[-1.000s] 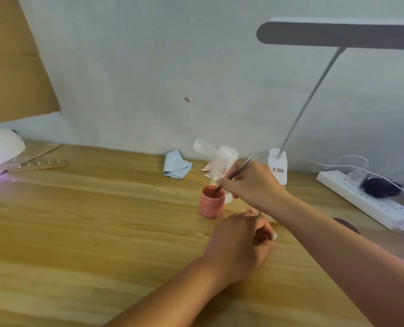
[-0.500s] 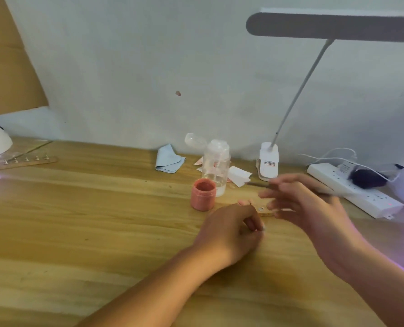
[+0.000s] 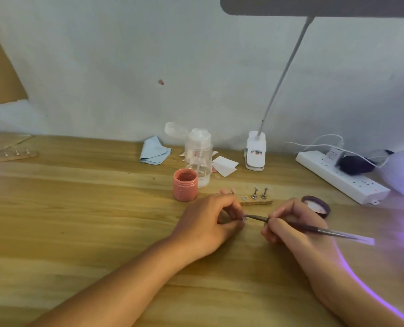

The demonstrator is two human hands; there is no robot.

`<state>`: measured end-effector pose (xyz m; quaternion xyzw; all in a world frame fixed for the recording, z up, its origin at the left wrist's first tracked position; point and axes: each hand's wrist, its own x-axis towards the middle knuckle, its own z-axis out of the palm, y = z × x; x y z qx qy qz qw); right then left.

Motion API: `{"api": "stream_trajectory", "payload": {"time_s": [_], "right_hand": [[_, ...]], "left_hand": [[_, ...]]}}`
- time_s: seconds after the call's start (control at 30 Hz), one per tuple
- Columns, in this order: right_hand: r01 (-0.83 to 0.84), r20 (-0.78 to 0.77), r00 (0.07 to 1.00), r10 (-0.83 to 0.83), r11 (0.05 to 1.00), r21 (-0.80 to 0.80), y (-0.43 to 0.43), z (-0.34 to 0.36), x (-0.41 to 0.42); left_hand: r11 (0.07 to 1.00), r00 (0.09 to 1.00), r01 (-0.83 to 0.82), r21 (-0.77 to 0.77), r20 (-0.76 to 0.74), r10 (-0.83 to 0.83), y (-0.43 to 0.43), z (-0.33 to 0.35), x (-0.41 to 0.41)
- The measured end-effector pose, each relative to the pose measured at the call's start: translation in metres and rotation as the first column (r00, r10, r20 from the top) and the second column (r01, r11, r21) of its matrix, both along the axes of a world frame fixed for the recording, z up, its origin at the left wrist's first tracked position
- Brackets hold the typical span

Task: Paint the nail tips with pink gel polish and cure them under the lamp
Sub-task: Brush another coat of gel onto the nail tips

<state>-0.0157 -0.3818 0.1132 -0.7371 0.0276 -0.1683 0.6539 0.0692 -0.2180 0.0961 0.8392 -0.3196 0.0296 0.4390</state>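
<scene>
Head view showed the left hand [image 3: 205, 223] resting on the desk [image 3: 78, 220], its fingers curled and pinching a small nail tip [image 3: 244, 217]. The right hand [image 3: 293, 228] pinched a brush [image 3: 319, 229] between its fingers, the bristles touching the nail tip. The open pink jar [image 3: 185, 185] stood just behind the left hand.

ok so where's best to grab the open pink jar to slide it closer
Probably around the smooth side wall of the pink jar, below its threaded neck, coming from its left. It stands upright and open with polish inside, so avoid the rim, and the clear bottle stands close at its back right.
</scene>
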Motion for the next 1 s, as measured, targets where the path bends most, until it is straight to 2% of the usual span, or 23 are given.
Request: {"api": "stream_trajectory", "payload": {"time_s": [0.5, 0.7, 0.87, 1.0], "right_hand": [[0.083, 0.042, 0.996, -0.081, 0.994, -0.063, 0.001, -0.001, -0.002], [0.114, 0.260, 0.962, -0.081, 0.987, -0.112, 0.003, 0.003, -0.009], [0.001, 0.202, 0.979, 0.003, 1.000, -0.024, 0.018, 0.036, 0.004], [-0.006, 0.153, 0.987, 0.043, 0.973, -0.231, 0.039, 0.071, 0.046]], "left_hand": [[1.000, 0.999, 0.002, -0.008, -0.041, -0.002, 0.000, 0.001, -0.002], [1.000, 1.000, -0.004, 0.014, -0.012, 0.004, 0.000, 0.003, -0.002], [0.998, 0.999, -0.031, 0.057, 0.026, 0.030, -0.001, 0.003, -0.004], [0.997, 0.999, -0.043, 0.059, 0.033, 0.041, 0.000, 0.002, -0.004]]}}
